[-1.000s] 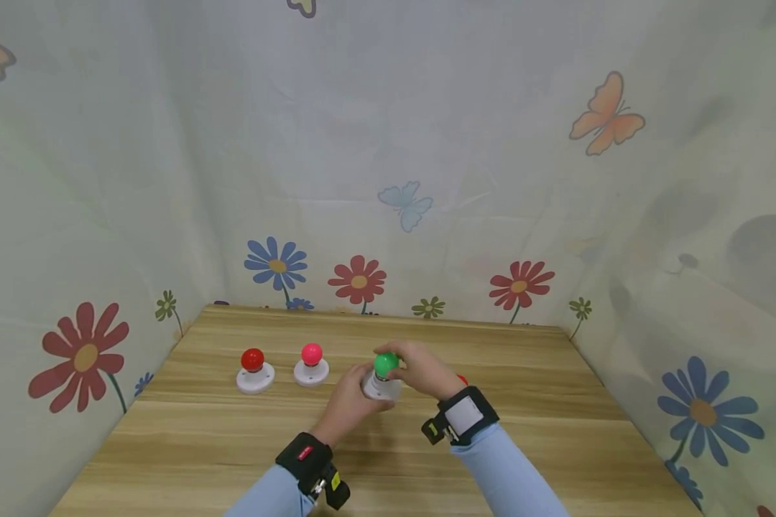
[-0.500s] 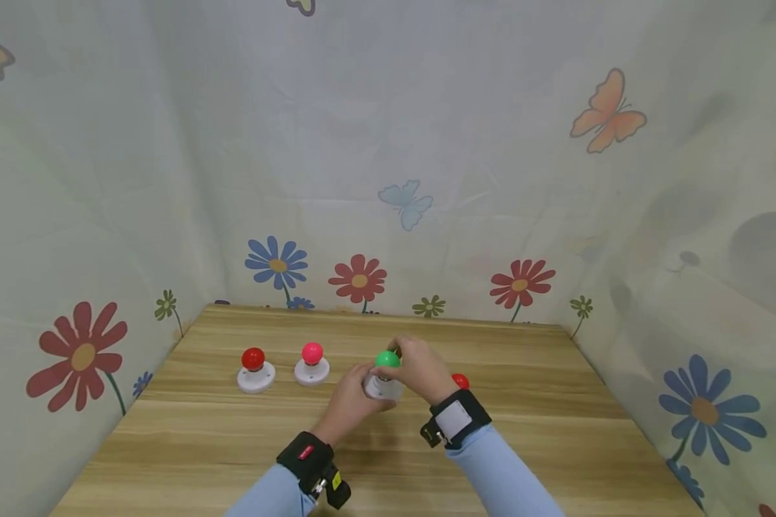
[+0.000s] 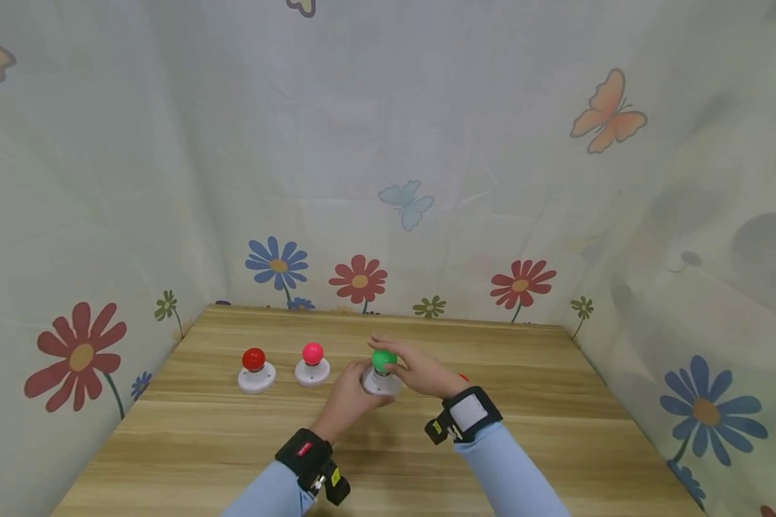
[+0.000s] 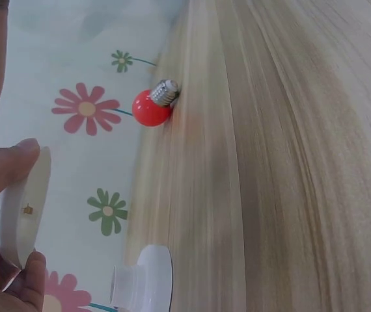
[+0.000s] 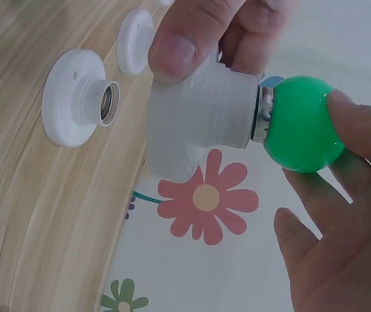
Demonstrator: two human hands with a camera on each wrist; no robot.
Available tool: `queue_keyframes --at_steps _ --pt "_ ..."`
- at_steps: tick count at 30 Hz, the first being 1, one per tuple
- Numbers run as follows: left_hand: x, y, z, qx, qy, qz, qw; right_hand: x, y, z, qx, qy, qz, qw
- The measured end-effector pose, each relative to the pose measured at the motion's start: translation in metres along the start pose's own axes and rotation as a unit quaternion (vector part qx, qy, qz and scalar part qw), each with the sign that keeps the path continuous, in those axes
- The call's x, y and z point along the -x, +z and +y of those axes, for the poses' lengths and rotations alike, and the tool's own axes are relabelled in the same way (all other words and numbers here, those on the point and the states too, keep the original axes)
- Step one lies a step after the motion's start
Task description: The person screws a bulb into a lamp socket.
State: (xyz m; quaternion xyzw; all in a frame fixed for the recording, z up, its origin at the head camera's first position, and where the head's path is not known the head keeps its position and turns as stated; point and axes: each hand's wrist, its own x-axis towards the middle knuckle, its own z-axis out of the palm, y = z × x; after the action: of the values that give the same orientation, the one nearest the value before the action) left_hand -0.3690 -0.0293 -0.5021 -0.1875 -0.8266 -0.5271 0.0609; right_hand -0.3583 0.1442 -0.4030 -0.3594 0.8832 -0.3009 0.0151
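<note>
My left hand [image 3: 349,402] grips a white lamp holder [image 5: 231,107] by its round base, holding it above the table. A green light bulb [image 5: 302,123] sits in the holder's mouth, with a strip of its metal screw cap showing. My right hand [image 3: 423,370] has its thumb and fingers around the bulb's globe. In the left wrist view, the holder's underside faces the camera and thumb and fingertips hold its rim. Fingers of the right hand behind the globe are partly hidden.
On the wooden table [image 3: 233,445] stand a holder with a red bulb [image 3: 253,359] and one with a pink bulb [image 3: 312,353]. A loose red bulb [image 4: 151,109] lies to the right, mostly behind my right hand in the head view. An unfilled white holder [image 5: 75,97] also stands there.
My right hand's wrist has turned back and forth, its fingers shifting around the green bulb. The left hand and lamp holder stay nearly in place.
</note>
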Motion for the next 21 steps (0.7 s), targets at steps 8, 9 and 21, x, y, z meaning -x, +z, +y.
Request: queue_keyframes --at_steps 8,9,21 --pt "0.002 0.0 0.003 -0.003 -0.008 -0.006 1.0 0.0 0.006 0.003 0.041 0.039 0.051 0.9971" --pt "0.002 0.0 0.003 -0.001 -0.008 -0.008 0.9999 -0.001 0.008 0.003 0.056 0.05 0.065 0.9951" --pt "0.003 0.001 0.002 0.005 0.006 -0.009 0.9999 -0.005 0.016 0.001 0.129 0.075 0.109 0.9828"
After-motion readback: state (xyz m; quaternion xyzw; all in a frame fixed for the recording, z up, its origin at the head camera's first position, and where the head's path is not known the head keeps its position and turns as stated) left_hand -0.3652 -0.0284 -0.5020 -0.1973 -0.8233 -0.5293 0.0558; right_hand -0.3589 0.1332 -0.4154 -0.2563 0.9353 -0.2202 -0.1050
